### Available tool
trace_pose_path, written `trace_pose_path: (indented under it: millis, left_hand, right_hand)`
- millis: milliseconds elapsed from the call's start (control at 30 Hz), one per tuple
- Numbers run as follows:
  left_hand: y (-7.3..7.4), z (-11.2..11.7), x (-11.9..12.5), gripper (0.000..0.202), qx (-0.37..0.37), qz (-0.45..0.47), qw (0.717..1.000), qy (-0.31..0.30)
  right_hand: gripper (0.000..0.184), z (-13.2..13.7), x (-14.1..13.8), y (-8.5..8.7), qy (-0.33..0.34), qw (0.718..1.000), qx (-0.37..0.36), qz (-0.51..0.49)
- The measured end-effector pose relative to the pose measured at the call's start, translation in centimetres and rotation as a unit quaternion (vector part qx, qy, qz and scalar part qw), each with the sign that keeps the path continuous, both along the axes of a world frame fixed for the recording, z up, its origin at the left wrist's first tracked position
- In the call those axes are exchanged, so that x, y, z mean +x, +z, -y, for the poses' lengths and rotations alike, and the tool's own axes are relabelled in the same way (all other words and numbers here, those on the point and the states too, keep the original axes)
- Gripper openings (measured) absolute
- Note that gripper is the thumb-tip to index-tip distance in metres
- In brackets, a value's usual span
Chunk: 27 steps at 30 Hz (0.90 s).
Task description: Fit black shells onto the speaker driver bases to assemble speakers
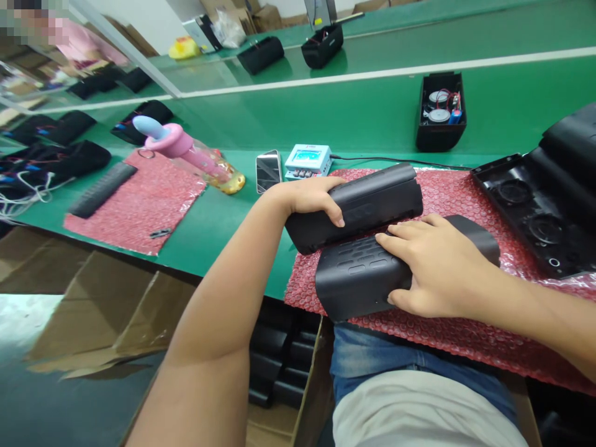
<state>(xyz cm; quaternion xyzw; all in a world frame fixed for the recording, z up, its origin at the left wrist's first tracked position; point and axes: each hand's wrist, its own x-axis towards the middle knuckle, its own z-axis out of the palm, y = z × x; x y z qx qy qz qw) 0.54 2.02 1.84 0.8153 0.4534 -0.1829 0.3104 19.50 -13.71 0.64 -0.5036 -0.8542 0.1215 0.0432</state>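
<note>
My left hand (317, 197) grips the left end of a black speaker housing (377, 202), its thumb on the near side and its other fingers hidden behind. Closer to me, a second black speaker housing (361, 270) with slots on top rests on red bubble wrap (302, 282). My right hand (433, 267) is closed over that nearer housing, thumb on the front face and fingers across the top. The two housings lie side by side, almost parallel. I cannot tell whether they touch.
Behind are a phone (269, 171), a light-blue meter (308, 160) and an open speaker box (440, 115) with wires. More black shells (535, 217) stand at right. A pink-lidded bottle (195, 155) is at left. A cardboard box (310, 379) of black parts sits below. Someone in pink (88, 43) is across.
</note>
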Motion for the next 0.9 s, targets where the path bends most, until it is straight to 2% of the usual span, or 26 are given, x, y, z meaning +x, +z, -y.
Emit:
trace_pose_path:
  millis: [400,900]
  left_hand:
    - [-0.20,-0.05,-0.34,0.083,0.008,0.012,1.000,0.019]
    - [-0.01,0.08,0.01,0.082,0.002,0.008,1.000,0.013]
  right_hand:
    - [0.051,-0.03,-0.01,0.03,0.000,1.000,-0.001,0.002]
    - [0.055,-0.11,0.00,-0.13,-0.002,1.000,0.000,0.004]
